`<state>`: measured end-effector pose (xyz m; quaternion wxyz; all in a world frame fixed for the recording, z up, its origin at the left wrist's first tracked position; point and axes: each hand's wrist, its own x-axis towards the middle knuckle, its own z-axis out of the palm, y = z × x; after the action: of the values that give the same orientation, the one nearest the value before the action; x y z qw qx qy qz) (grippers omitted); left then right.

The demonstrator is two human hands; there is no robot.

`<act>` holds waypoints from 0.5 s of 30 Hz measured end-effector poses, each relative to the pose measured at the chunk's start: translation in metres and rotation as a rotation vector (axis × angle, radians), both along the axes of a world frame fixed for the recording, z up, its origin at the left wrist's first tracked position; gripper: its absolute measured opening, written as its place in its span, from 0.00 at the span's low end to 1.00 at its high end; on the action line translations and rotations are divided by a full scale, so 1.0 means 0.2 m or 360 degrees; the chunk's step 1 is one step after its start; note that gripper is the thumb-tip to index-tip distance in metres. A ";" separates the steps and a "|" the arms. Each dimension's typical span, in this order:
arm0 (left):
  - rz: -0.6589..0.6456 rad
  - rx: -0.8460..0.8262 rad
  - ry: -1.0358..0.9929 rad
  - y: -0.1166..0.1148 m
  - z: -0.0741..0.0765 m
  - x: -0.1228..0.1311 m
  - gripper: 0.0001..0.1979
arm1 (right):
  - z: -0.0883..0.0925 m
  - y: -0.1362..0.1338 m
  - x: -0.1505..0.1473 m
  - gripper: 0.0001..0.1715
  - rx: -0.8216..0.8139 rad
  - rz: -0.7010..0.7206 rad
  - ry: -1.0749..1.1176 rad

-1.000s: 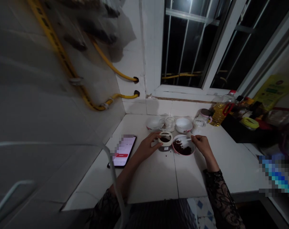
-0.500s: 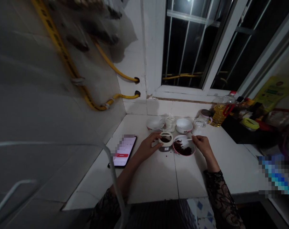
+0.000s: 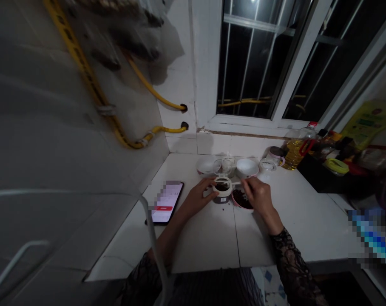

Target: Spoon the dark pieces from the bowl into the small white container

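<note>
My left hand (image 3: 202,196) is closed around the side of a small jar (image 3: 222,199) with a white rim, steadying it on the counter. Dark, crumbly bits show inside the jar. My right hand (image 3: 259,194) pinches the handle of a small white spoon (image 3: 234,183), whose far end is over the jar's mouth. Beneath the right hand stands a white bowl with a pink rim (image 3: 243,207), partly hidden by the hand. Dark reddish bits (image 3: 240,198) lie in this bowl. A few crumbs are on the counter near the jar.
Behind the jar stand two white bowls (image 3: 247,167) and clear jars (image 3: 267,166). A lit phone (image 3: 166,203) lies at the left. An oil bottle (image 3: 293,155) and a black box (image 3: 317,176) of condiments stand at the right. A pale metal rod (image 3: 152,238) crosses the left foreground.
My right hand has moved left with the spoon, from the bowl to over the jar's mouth. My left hand stays on the jar.
</note>
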<state>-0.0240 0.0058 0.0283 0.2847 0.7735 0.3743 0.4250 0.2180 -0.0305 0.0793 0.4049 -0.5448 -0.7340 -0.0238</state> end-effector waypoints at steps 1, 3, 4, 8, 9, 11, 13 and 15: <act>-0.0004 0.0001 -0.0003 0.00 0.00 0.00 0.12 | -0.01 -0.01 -0.01 0.26 0.0041 0.0040 -0.0143; -0.0010 0.0002 -0.0002 0.00 0.00 0.00 0.12 | -0.02 -0.02 -0.02 0.25 0.0122 0.0094 -0.0282; -0.0007 0.0003 -0.0001 0.00 0.00 0.00 0.12 | -0.02 -0.02 -0.01 0.25 0.0154 0.0096 -0.0271; -0.0006 0.0018 0.0012 0.00 0.00 0.00 0.12 | -0.01 -0.01 0.07 0.26 0.0140 -0.0039 0.0089; -0.0007 0.0022 0.0013 0.00 0.00 0.00 0.12 | -0.01 0.00 0.11 0.27 0.0091 -0.0085 0.0182; -0.0010 0.0024 0.0011 0.00 0.00 0.00 0.12 | -0.01 0.01 0.18 0.29 -0.0045 -0.0171 0.0260; -0.0003 0.0020 0.0005 0.00 0.00 0.00 0.12 | -0.02 0.03 0.25 0.29 -0.0204 -0.0291 0.0133; 0.0002 0.0013 0.0011 0.00 0.00 0.00 0.12 | -0.04 0.04 0.32 0.26 -0.0323 -0.0441 -0.0098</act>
<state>-0.0242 0.0060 0.0285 0.2800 0.7759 0.3739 0.4239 0.2812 -0.0234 0.0720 0.3179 -0.6778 -0.6626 -0.0218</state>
